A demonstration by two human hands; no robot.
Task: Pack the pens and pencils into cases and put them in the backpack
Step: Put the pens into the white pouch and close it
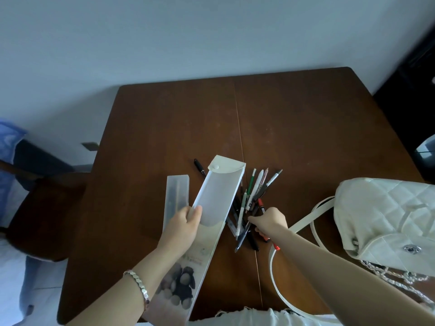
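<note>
free: far table (294, 118) half | blocked: backpack (388, 215) right, pen pile (251, 208) centre, cases (219, 196) left

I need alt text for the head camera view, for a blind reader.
The left hand holds a white pencil case above a brown table, while the right hand reaches into a pile of pens. A white quilted backpack lies at right.

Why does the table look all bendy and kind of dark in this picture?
In the head view, the wide-angle lens curves the table edges and stretches the arms near the bottom; the light is dim and bluish, with no hard shadows or glare; the pile of pens looks soft, and the far right edge near the backpack is smeared.
</note>
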